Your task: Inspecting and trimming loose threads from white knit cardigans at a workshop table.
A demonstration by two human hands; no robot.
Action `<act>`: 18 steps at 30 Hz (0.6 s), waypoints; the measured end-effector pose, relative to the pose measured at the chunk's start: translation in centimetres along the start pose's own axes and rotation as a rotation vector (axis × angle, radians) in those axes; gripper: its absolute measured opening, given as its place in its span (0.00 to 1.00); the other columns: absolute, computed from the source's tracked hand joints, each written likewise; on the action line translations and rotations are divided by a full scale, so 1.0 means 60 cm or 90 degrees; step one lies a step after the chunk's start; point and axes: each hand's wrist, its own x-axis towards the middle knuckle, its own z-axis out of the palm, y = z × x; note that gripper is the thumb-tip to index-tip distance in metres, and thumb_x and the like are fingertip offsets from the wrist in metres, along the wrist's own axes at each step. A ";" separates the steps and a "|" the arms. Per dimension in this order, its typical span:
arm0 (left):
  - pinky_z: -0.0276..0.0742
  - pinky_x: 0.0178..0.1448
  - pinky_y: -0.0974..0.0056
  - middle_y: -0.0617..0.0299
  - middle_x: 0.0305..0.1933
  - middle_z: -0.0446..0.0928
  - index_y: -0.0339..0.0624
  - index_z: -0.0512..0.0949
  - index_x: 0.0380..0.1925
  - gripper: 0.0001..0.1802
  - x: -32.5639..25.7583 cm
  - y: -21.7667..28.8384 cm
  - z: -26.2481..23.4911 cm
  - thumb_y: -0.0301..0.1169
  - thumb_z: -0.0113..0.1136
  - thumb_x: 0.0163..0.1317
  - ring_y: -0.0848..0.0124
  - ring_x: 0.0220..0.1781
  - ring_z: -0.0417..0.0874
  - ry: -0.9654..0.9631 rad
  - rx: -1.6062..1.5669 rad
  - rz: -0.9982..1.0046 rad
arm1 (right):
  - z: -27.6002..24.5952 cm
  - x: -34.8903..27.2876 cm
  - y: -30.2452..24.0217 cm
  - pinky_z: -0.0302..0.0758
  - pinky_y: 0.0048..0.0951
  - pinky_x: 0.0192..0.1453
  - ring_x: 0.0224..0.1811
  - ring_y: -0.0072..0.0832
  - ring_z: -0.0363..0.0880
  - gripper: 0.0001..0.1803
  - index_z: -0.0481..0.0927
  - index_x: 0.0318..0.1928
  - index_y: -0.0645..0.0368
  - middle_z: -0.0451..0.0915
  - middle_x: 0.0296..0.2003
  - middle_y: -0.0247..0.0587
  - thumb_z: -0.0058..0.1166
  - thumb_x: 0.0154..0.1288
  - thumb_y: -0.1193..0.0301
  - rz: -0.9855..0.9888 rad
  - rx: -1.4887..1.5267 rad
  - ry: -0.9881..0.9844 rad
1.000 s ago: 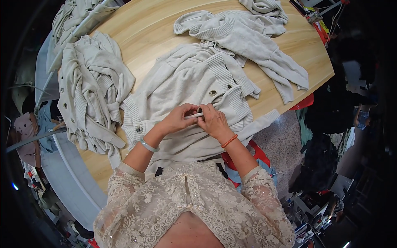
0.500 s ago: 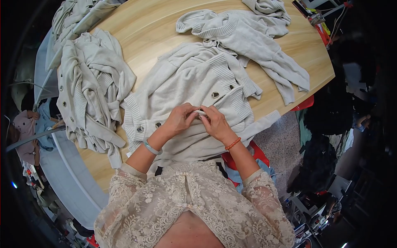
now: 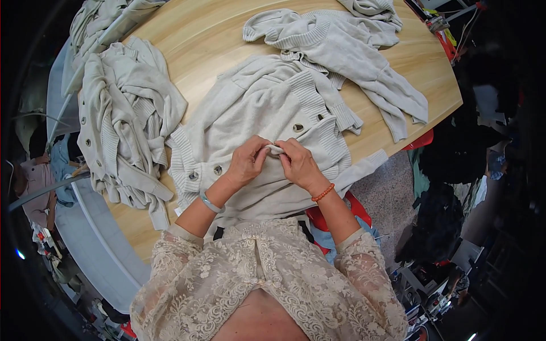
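Observation:
A light grey knitted cardigan (image 3: 244, 108) lies spread in front of me, its ribbed edges and dark round buttons showing. My left hand (image 3: 248, 161) and my right hand (image 3: 298, 165) meet over its front edge. Both are closed, pinching a small fold of the knit between thumbs and fingertips. What sits inside that fold is hidden by my fingers. One button (image 3: 298, 128) shows just beyond my right hand, and another button (image 3: 218, 170) is beside my left hand.
A second buttoned cardigan (image 3: 122, 113) lies heaped on the left of the wooden table (image 3: 205, 34). Another grey knit garment (image 3: 352, 57) rests at the far right, one sleeve near the edge. A red stool (image 3: 355, 210) is partly visible below the table's right edge.
Both hands have shifted slightly away from me, still pinching the fold, which is turned a little differently between the fingertips. The garments otherwise lie much as before.

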 end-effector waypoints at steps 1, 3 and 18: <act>0.73 0.35 0.65 0.55 0.32 0.76 0.35 0.77 0.38 0.06 0.000 -0.003 0.001 0.21 0.56 0.61 0.65 0.30 0.78 0.000 0.000 -0.001 | 0.000 0.001 0.001 0.75 0.41 0.41 0.37 0.50 0.77 0.16 0.75 0.48 0.64 0.74 0.36 0.51 0.52 0.57 0.82 -0.005 0.004 0.003; 0.71 0.36 0.68 0.58 0.30 0.75 0.35 0.77 0.37 0.05 0.001 -0.012 0.003 0.22 0.54 0.63 0.71 0.30 0.75 -0.016 -0.093 -0.070 | 0.001 0.000 0.005 0.75 0.41 0.40 0.37 0.50 0.77 0.15 0.75 0.47 0.65 0.74 0.36 0.51 0.51 0.57 0.83 -0.010 0.008 0.006; 0.74 0.37 0.60 0.56 0.34 0.77 0.42 0.79 0.36 0.08 0.015 -0.025 -0.049 0.31 0.64 0.58 0.59 0.34 0.79 -0.103 0.202 -0.082 | -0.052 -0.035 0.014 0.75 0.43 0.34 0.31 0.47 0.79 0.07 0.78 0.38 0.59 0.76 0.34 0.44 0.56 0.62 0.71 0.074 -0.186 -0.020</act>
